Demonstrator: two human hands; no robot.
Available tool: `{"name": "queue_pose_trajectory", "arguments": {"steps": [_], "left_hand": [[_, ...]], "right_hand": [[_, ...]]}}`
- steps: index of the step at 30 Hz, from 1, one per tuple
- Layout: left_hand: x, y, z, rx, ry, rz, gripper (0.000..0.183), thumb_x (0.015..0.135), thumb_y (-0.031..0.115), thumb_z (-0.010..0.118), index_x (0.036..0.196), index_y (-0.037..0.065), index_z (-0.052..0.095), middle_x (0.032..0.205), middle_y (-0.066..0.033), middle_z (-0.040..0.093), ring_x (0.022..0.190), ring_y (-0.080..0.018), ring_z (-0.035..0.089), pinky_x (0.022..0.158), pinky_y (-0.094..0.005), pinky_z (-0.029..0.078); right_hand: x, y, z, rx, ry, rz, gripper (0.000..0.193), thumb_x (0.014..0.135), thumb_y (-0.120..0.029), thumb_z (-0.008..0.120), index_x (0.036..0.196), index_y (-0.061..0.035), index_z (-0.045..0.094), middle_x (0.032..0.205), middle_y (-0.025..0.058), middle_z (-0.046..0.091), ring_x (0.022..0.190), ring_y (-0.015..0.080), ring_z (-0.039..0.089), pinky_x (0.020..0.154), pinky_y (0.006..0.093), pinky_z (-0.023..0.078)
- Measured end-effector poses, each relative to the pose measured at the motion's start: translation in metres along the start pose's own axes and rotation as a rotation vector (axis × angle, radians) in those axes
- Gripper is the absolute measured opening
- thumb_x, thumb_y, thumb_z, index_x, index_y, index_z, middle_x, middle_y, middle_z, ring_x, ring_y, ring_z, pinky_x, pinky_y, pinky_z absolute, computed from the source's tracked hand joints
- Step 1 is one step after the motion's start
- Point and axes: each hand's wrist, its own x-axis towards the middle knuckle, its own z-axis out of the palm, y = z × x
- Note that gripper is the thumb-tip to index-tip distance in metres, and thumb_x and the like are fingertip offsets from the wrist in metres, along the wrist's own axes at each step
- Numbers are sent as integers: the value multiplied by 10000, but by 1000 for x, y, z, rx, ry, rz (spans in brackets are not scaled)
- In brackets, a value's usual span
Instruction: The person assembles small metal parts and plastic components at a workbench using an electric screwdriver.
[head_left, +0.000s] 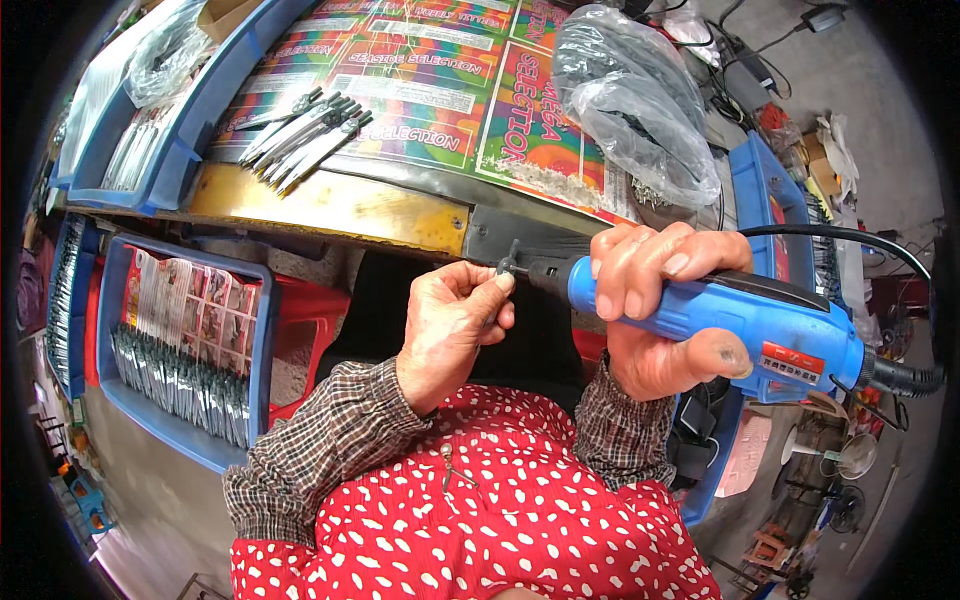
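Note:
My right hand [660, 270] is wrapped round a blue electric screwdriver [805, 322], held nearly level with its black nose toward the left. In front of the nose, my left hand [445, 315] pinches a small dark part [507, 258] between thumb and fingertips. The screwdriver's tip meets this part or lies very close to it; the fingers hide the exact contact. Beyond my left hand, slim white pieces with black ends [305, 135] lie in a loose pile on the colourful printed sheet [415, 60] covering the table.
A blue bin [262, 350] with rows of similar black-ended pieces stands at lower left. Another blue tray [180, 165] sits on the table's left side. A clear plastic bag [640, 110] lies at the back right, near a blue box [760, 180]. The screwdriver's black cable [850, 232] loops at right.

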Motion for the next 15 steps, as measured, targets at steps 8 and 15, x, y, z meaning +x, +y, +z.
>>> {"name": "queue_pose_trajectory", "arguments": {"steps": [8,15], "left_hand": [[1,-2,-1,6,-10,4,145,839,94,597,826,-43,553,655,-40,554,539,-63,505,452,-169,389],[-2,1,2,48,22,-12,139,848,102,589,836,-31,553,655,-38,552,536,-68,488,454,-172,366]], "right_hand": [[1,2,-1,11,-1,2,611,728,-637,560,905,-67,429,613,8,459,487,129,483,560,313,381],[12,3,-3,77,-140,56,613,704,-616,611,912,-66,436,627,7,482,490,127,486,555,310,373]]}}
